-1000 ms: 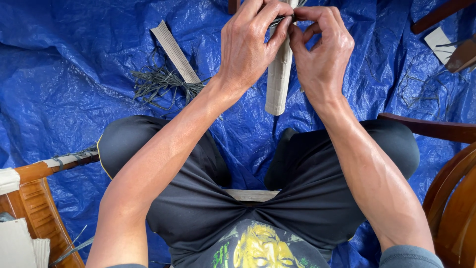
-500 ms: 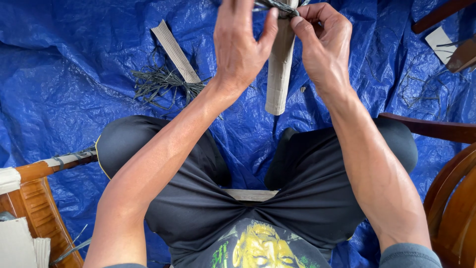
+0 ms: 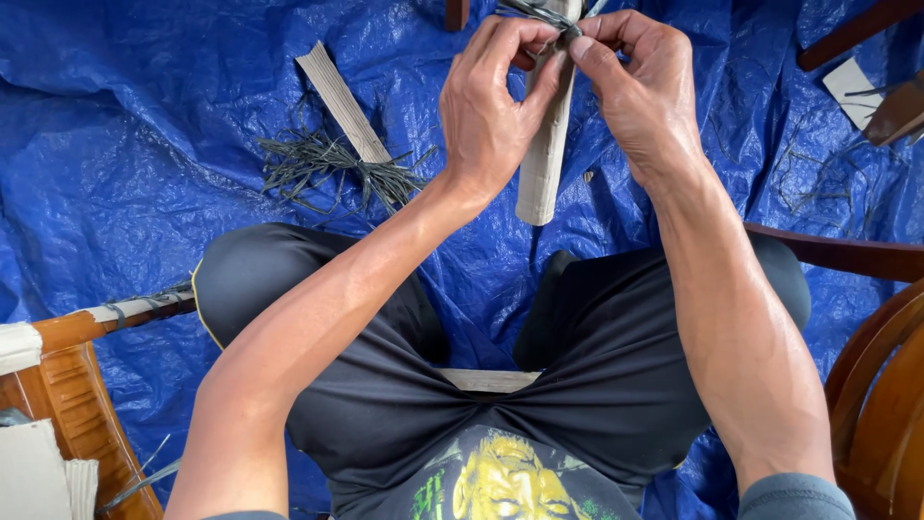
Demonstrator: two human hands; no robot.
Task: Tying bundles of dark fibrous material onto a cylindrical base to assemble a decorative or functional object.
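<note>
A pale flat bundle of folded strips [image 3: 545,154] hangs upright in front of my knees, held near its top by both hands. My left hand [image 3: 496,101] grips its left side with fingers curled. My right hand [image 3: 640,82] pinches thin dark fibre ties [image 3: 539,13] wrapped around the bundle's top. Both hands touch each other at the top edge of the view. Below them are my legs in black shorts [image 3: 385,327].
A blue tarp [image 3: 135,144] covers the floor. On it lie another pale flat bundle [image 3: 342,101] and a loose tuft of dark fibres [image 3: 322,169]. Wooden chair parts stand at the left [image 3: 77,385] and right [image 3: 881,385]. A pale strip [image 3: 486,380] rests on my lap.
My left hand opened and lifted half a second ago, then closed again on the bundle. My right hand stayed pinching the ties at the top.
</note>
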